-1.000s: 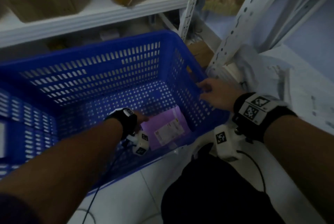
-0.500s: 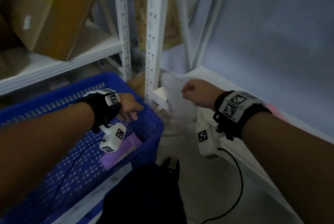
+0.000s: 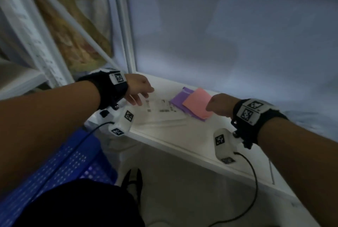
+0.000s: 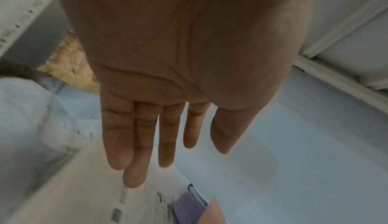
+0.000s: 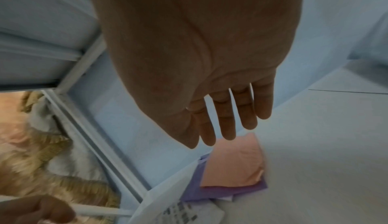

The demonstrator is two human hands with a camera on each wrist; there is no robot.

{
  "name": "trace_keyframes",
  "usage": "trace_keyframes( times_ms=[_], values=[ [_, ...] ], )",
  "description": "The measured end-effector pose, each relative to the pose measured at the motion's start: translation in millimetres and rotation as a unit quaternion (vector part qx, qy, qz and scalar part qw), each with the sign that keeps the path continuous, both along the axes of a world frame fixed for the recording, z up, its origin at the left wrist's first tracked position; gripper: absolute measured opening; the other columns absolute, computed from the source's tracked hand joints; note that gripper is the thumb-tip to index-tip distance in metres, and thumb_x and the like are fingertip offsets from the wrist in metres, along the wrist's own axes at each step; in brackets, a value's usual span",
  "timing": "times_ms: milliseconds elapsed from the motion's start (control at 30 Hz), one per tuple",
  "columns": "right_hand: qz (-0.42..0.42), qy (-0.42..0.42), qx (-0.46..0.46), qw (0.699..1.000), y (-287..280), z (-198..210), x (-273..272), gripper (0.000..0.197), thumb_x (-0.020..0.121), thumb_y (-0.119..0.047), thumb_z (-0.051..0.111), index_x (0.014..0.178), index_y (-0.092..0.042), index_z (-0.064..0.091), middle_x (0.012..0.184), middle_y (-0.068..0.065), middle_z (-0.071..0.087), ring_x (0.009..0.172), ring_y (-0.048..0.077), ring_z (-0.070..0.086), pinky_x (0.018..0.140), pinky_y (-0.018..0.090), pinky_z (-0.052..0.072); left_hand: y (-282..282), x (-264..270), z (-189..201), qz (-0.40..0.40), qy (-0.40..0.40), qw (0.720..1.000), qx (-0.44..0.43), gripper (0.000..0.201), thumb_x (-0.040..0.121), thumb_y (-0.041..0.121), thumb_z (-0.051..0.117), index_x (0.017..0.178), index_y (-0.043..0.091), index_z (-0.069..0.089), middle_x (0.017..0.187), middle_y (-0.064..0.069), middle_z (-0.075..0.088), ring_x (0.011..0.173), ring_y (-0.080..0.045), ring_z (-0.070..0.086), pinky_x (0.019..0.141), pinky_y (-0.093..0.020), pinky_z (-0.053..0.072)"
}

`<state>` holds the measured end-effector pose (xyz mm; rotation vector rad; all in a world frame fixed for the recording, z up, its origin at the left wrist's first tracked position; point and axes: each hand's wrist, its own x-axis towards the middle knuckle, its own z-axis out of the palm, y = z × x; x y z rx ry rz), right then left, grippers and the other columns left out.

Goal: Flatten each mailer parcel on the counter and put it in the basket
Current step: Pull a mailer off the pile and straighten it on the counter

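Three mailers lie on the white counter (image 3: 184,135): a white mailer (image 3: 161,111) with a printed label, a purple mailer (image 3: 178,98) and a pink mailer (image 3: 196,105) on top of the purple one. My left hand (image 3: 140,96) hovers over the white mailer's left end, fingers straight and holding nothing (image 4: 138,161). My right hand (image 3: 216,105) is at the pink mailer's right edge. In the right wrist view its fingers (image 5: 226,124) are straight above the pink mailer (image 5: 233,162), and it holds nothing. The blue basket (image 3: 69,160) sits low at the left.
White perforated shelf uprights (image 3: 126,25) rise at the counter's back left corner. A pale wall (image 3: 237,34) backs the counter. A crumpled clear plastic bag (image 3: 95,118) hangs at the counter's left end. Cables run from both wrist cameras.
The view has swung from the basket to the counter. My left hand came out of the basket, leaving a purple mailer inside, and reached over the white mailer. My right hand moved toward the pink mailer.
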<state>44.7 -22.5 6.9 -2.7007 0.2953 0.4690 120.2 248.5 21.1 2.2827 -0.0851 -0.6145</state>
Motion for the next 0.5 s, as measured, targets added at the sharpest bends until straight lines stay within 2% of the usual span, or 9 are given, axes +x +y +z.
trace_keyframes(
  times_ms=[67, 133, 267, 433, 500],
  values=[
    [-0.034, 0.015, 0.021, 0.999, -12.8, -14.9, -0.7, 0.036, 0.098, -0.015, 0.047, 0.131, -0.006, 0.057, 0.135, 0.017, 0.055, 0.124, 0.03, 0.053, 0.094, 0.028, 0.043, -29.3, 4.9, -12.3, -0.013, -0.003, 1.0, 0.005, 0.027, 0.093, 0.027, 0.06, 0.116, 0.013, 0.057, 0.111, -0.009, 0.063, 0.079, -0.033, 0.069, 0.067, -0.035, 0.053],
    [-0.019, 0.022, 0.006, 1.0, -27.7, -36.3, 4.0, 0.036, 0.096, -0.016, 0.051, 0.128, -0.003, 0.059, 0.133, 0.018, 0.057, 0.124, 0.031, 0.053, 0.093, 0.028, 0.043, -60.6, 14.9, -31.7, -0.037, 0.011, 0.999, 0.023, 0.03, 0.092, 0.027, 0.062, 0.12, 0.018, 0.054, 0.112, -0.008, 0.061, 0.08, -0.034, 0.07, 0.063, -0.032, 0.052],
    [-0.053, 0.024, 0.063, 0.996, -45.0, -69.9, 18.3, 0.037, 0.096, -0.014, 0.05, 0.131, -0.004, 0.058, 0.135, 0.015, 0.056, 0.125, 0.03, 0.053, 0.093, 0.027, 0.043, -105.4, 36.6, -71.1, -0.095, 0.033, 0.994, 0.053, 0.033, 0.092, 0.027, 0.06, 0.123, 0.026, 0.051, 0.116, -0.009, 0.058, 0.073, -0.028, 0.068, 0.056, -0.026, 0.046],
    [-0.061, 0.013, 0.146, 0.987, -54.7, -110.1, 32.5, 0.058, 0.097, -0.012, 0.051, 0.152, -0.02, 0.033, 0.152, 0.007, 0.041, 0.138, 0.024, 0.04, 0.105, 0.024, 0.035, -132.7, 60.3, -108.4, -0.147, 0.044, 0.985, 0.073, 0.049, 0.09, 0.035, 0.059, 0.135, 0.039, 0.041, 0.125, -0.005, 0.053, 0.072, -0.028, 0.067, 0.061, -0.03, 0.047],
    [-0.047, 0.022, 0.14, 0.989, -54.0, -120.1, 38.3, 0.054, 0.098, -0.013, 0.048, 0.151, -0.018, 0.035, 0.152, 0.008, 0.04, 0.139, 0.025, 0.039, 0.108, 0.026, 0.032, -137.1, 66.1, -116.4, -0.158, 0.04, 0.984, 0.076, 0.047, 0.092, 0.034, 0.058, 0.136, 0.037, 0.043, 0.125, -0.004, 0.054, 0.068, -0.027, 0.066, 0.054, -0.026, 0.046]
  ],
)
